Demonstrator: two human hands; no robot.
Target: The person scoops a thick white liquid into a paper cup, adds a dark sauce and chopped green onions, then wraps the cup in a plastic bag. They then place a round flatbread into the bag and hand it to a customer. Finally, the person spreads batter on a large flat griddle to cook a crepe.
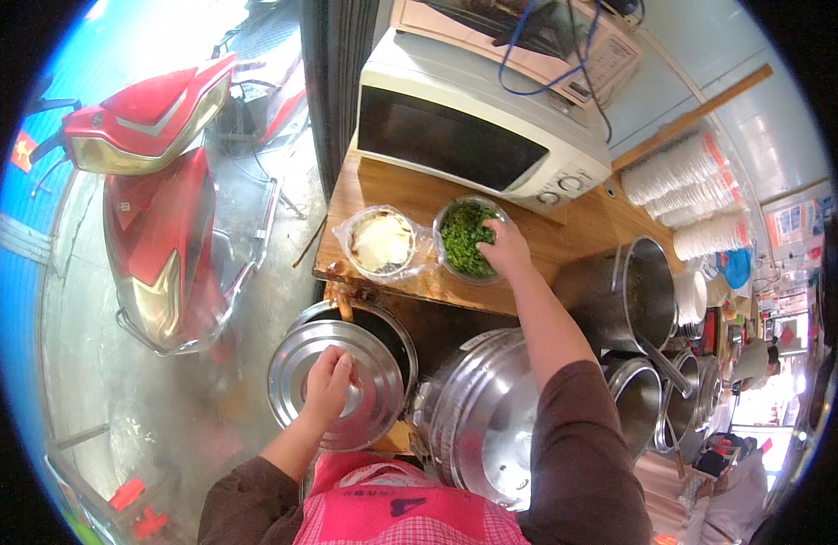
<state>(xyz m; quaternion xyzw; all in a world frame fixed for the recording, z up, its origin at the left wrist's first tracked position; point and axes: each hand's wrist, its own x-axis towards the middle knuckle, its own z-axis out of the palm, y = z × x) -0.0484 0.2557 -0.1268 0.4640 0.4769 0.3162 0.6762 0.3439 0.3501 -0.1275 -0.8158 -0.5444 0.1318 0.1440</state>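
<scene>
My left hand (330,385) grips the knob of a round stainless steel lid (374,419). The lid hangs over a metal pot (410,347), whose dark inside shows at the back, with a wooden handle (344,310) at its far edge. My right hand (506,246) reaches into a clear bowl (443,262) of chopped green herbs (463,235). Thumb and forefinger touch the herbs; whether they pinch any is hidden. Left of that bowl stands a plastic-wrapped tub (350,255) of pale, creamy-looking food (383,240). Both containers rest on a wooden counter (405,180).
A white microwave (459,136) stands behind the bowls, with another appliance (609,54) above it. Large steel vessels (483,409) and tall pots (647,293) line the right side. Stacked disposable bowls (678,167) lie farther back. A red scooter (160,225) is parked at left.
</scene>
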